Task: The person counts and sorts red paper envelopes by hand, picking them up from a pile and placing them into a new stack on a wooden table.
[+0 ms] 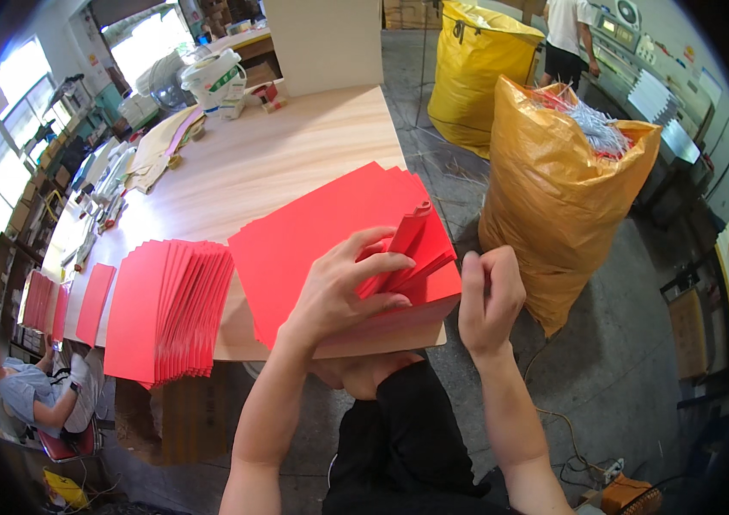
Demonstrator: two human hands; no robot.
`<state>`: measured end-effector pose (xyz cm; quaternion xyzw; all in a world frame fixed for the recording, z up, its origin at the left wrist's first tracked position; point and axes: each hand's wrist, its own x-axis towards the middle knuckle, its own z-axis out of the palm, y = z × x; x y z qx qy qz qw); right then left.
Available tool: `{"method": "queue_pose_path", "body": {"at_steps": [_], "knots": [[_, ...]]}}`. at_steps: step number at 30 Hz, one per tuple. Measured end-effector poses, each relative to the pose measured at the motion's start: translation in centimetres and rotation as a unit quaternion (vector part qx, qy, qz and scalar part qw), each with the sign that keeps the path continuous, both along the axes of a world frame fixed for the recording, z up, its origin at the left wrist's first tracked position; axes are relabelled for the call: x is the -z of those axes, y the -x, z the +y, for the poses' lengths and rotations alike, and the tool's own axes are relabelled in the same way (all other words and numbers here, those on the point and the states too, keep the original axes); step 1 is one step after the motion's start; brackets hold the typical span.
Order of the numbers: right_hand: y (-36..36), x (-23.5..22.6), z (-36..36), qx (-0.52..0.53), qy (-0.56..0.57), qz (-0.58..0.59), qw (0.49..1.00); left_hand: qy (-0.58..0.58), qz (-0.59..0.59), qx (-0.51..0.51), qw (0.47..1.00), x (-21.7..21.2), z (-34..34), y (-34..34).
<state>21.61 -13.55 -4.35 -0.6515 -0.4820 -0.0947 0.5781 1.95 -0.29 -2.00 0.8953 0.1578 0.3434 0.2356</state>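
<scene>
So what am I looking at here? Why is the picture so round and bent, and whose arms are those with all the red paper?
There is no machine here: a person wears a wide fisheye camera on the head, looking down, so straight edges bend near the rim. The two bare arms from below are that person's own. The left hand presses on a big stack of red paper sheets at the edge of a wooden table and lifts a few sheets. The right hand is off the table's edge beside the stack; whether it pinches anything is unclear. A fanned pile of red sheets lies to the left. Yellow sacks stand on the floor to the right.
</scene>
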Motion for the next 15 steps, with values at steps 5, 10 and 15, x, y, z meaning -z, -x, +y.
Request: {"method": "queue_pose_path", "body": {"at_steps": [5,10,15], "knots": [[0.5,-0.1,-0.3,-0.273,0.148,-0.087,0.946,-0.064,0.046,-0.007,0.997,0.4,0.0,0.1],[0.1,1.0,-0.8,-0.279,0.18,-0.085,0.939,-0.183,0.094,0.003,0.979,0.0,-0.9,-0.2],[0.0,0.9,-0.7,-0.282,0.169,-0.082,0.941,-0.148,0.09,-0.009,0.985,0.2,-0.8,-0.5]]}}
